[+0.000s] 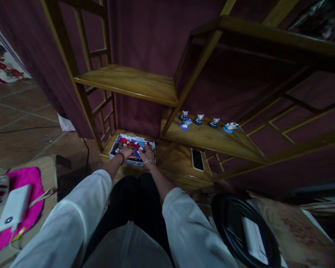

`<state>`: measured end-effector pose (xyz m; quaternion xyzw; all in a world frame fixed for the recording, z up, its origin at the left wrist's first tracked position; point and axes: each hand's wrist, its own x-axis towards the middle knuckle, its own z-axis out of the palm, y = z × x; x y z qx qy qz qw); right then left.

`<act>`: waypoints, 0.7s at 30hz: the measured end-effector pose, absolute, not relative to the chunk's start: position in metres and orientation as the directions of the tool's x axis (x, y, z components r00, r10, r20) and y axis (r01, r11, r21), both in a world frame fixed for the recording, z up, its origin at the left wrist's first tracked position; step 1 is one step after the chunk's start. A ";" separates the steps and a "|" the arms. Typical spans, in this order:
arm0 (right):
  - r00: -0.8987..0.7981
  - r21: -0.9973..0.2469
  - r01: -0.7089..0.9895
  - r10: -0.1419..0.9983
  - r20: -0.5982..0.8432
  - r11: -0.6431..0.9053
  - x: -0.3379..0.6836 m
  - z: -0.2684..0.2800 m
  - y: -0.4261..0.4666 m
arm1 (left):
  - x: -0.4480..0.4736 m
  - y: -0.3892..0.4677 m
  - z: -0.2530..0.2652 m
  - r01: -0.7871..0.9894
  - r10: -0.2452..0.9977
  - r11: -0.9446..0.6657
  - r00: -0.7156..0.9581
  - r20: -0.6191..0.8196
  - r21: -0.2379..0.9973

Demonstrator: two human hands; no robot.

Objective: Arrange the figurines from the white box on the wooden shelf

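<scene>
Your left hand [127,150] and right hand [146,153] are both down in the box [152,146] among small figures [134,143]; I cannot tell whether either is grasping.

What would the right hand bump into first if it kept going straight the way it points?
Probably the small figures in the box: the right hand points away into it and already rests among them. Past those comes the box's far wall, though depth is hard to judge.
</scene>
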<state>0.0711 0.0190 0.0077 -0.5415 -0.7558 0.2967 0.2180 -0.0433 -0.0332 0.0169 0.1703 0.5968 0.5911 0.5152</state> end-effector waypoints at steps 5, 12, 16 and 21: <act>-0.296 -0.742 0.646 0.955 -0.025 0.181 0.076 0.014 0.016 | -0.039 -0.038 0.027 -0.452 0.780 0.333 -0.360 -0.511 0.827; -0.288 -0.747 0.635 0.958 0.007 0.197 0.081 0.032 0.012 | -0.032 -0.046 0.034 -0.599 0.812 0.232 -0.315 -0.492 0.766; -0.311 -0.756 0.610 0.949 0.048 0.238 0.083 0.037 0.010 | -0.027 -0.051 0.033 -0.649 0.823 0.189 -0.305 -0.479 0.737; -0.327 -0.738 0.621 0.943 0.066 0.266 0.086 0.043 0.008 | -0.019 -0.055 0.029 -0.774 0.826 0.077 -0.304 -0.475 0.629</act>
